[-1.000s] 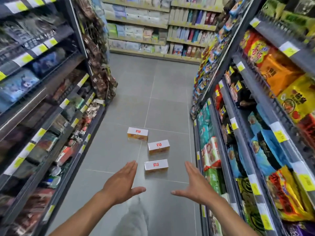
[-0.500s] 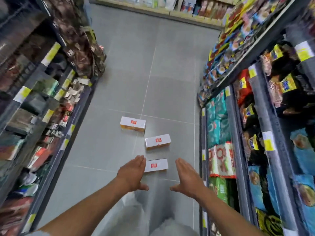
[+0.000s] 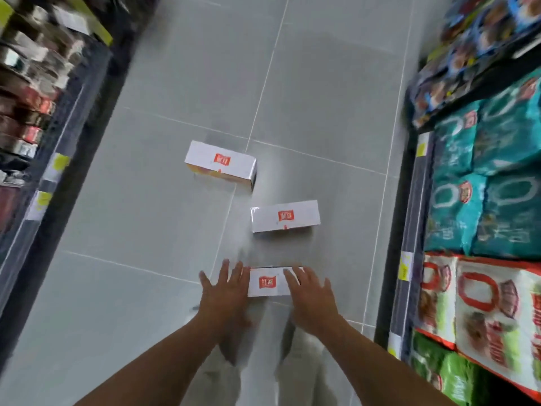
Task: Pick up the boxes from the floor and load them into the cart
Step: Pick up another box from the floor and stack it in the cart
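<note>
Three white boxes with red labels lie on the grey tiled floor of a shop aisle. The nearest box (image 3: 268, 282) sits between my hands. My left hand (image 3: 225, 291) lies at its left end and my right hand (image 3: 310, 294) covers its right end, both with fingers straight and spread. The middle box (image 3: 285, 215) lies just beyond it, and the far box (image 3: 221, 162) is further off to the left. No cart is in view.
Dark shelving (image 3: 44, 142) with packaged goods lines the left side. Shelves with teal, red and green snack bags (image 3: 483, 200) line the right. My legs in light trousers (image 3: 263, 361) show below my arms.
The view has tilted down and drawn closer to the floor. Both hands have dropped forward from the air onto the two ends of the nearest box.
</note>
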A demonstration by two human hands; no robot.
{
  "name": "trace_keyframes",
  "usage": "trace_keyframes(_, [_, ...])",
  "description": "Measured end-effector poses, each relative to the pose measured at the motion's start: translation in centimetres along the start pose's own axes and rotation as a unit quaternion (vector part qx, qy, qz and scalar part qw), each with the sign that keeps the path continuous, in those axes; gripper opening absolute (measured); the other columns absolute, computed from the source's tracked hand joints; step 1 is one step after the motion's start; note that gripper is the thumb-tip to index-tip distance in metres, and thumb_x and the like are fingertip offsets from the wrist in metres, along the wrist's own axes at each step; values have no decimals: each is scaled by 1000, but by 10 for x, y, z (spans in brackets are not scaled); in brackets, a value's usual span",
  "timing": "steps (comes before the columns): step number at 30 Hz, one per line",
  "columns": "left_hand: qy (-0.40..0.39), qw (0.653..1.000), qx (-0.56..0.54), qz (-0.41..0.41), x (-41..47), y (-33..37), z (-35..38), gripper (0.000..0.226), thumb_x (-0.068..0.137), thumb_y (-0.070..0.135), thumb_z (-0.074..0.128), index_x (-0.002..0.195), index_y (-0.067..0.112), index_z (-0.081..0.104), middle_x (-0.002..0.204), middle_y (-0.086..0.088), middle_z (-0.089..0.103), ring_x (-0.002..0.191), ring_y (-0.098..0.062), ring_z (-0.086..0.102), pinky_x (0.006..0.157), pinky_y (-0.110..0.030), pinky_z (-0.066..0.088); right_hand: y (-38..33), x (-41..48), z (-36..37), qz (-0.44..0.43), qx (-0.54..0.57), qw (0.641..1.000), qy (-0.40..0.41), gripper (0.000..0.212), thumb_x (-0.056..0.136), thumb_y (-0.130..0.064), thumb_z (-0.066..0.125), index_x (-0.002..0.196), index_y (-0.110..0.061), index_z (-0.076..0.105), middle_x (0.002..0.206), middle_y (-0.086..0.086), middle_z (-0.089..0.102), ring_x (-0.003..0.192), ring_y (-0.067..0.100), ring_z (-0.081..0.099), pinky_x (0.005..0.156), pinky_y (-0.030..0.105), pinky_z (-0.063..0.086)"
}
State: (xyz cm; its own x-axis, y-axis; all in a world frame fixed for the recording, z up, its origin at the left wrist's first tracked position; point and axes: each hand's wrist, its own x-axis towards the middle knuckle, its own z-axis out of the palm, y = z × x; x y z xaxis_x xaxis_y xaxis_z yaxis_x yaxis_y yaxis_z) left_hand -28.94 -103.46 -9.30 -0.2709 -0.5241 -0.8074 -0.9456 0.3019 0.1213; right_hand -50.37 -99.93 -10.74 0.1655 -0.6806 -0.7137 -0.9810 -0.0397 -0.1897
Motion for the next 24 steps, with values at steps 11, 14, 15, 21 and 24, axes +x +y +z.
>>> trace_keyframes(11, [45,997,-55,-20,174,-4,129,112,73,70,73,158,34,8,169,-5,9,154,-41,11,109,-76,24,34,151,147,-3,-5,1000,19,118,69,-63,84,158,-36,12,167,3,20,153,38,21,110,76,26])
trace_keyframes(14, [94,993,-67,0,183,-8,150,96,68,63,80,145,24,37,143,-10,49,130,-39,49,89,-63,54,37,157,166,-3,14,998,57,106,64,-60,88,149,-31,33,148,5,45,136,36,47,96,64,49])
trace_keyframes(15, [106,992,-64,9,185,-9,155,95,65,59,84,141,21,41,134,-11,54,121,-37,54,81,-57,58,37,157,169,-5,19,997,70,102,63,-59,89,146,-29,38,141,6,51,130,36,52,91,60,53])
trace_keyframes(21, [116,992,-36,33,180,-14,140,96,53,52,91,133,17,49,117,-10,61,105,-33,59,62,-45,58,33,153,150,2,37,996,85,94,61,-56,90,138,-29,45,130,2,60,120,30,57,84,51,58])
trace_keyframes(24, [101,994,-22,35,167,-17,117,96,54,51,91,133,17,49,120,-10,59,106,-32,57,64,-45,58,28,143,127,8,39,996,85,94,60,-57,90,137,-29,44,130,1,59,119,28,57,84,49,57])
